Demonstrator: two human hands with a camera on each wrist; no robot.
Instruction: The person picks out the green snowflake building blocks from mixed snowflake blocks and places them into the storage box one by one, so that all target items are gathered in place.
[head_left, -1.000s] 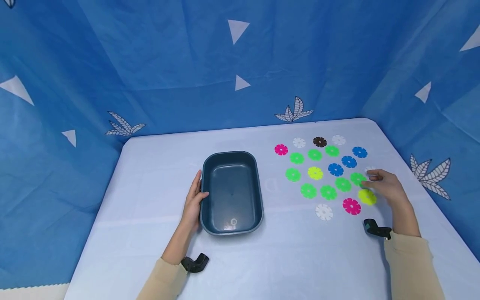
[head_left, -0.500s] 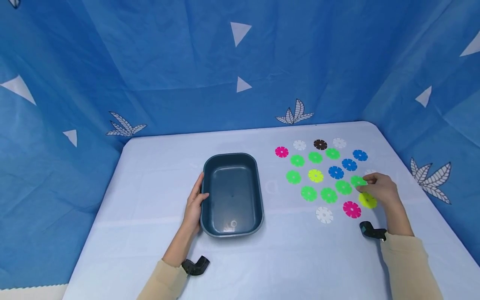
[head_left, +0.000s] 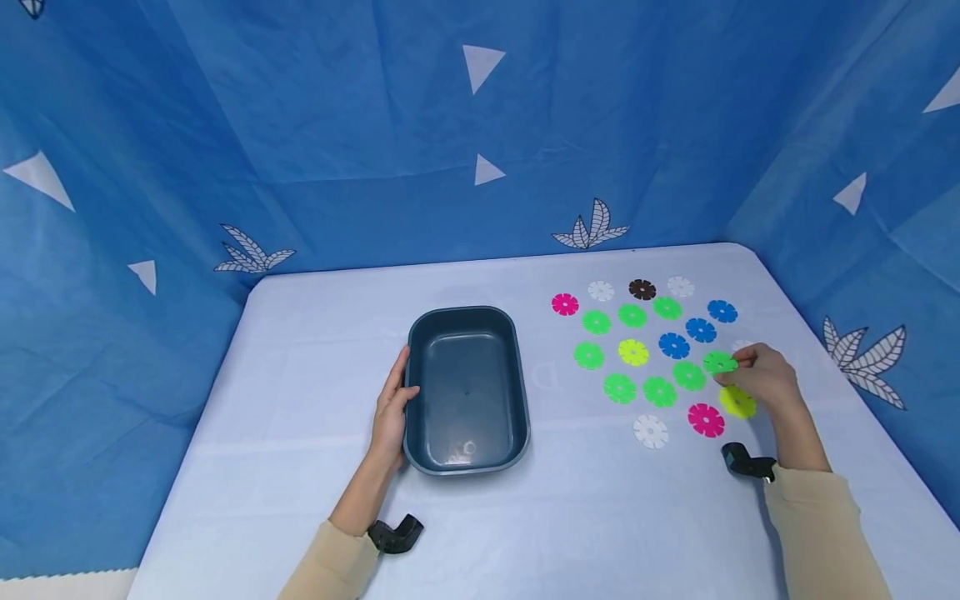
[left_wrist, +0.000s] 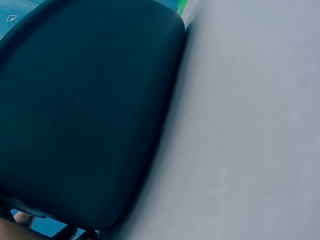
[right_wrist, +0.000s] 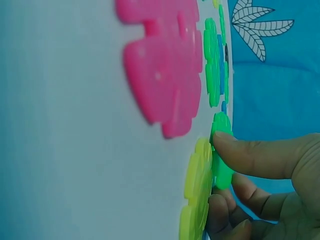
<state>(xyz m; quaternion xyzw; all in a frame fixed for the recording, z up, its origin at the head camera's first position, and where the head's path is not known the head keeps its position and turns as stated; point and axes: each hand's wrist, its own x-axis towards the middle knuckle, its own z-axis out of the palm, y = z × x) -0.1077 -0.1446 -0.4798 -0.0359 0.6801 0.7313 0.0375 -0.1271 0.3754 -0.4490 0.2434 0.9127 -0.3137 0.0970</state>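
Note:
My left hand (head_left: 388, 417) grips the left side of a dark blue-green plastic tub (head_left: 467, 392), thumb over the rim and fingers along the outer wall. In the left wrist view the tub's outside (left_wrist: 90, 110) fills much of the frame. On the right, my right hand (head_left: 768, 379) pinches a green notched plastic disc (head_left: 720, 362) between thumb and fingers. The right wrist view has the thumb on that green disc (right_wrist: 221, 167), which looks slightly lifted. A yellow disc (head_left: 738, 402) lies just below the hand, and a white disc is partly hidden behind it.
Several more notched discs lie flat right of the tub, among them a pink disc (head_left: 706, 420), a blue disc (head_left: 674, 346), a brown disc (head_left: 642, 289) and a white disc (head_left: 651, 432). A blue curtain (head_left: 360, 133) stands behind the white-covered table (head_left: 315, 350).
My right hand has come slightly left onto the green disc, closed thumb and fingers on it and tilted it up. The left hand has kept its grip on the tub.

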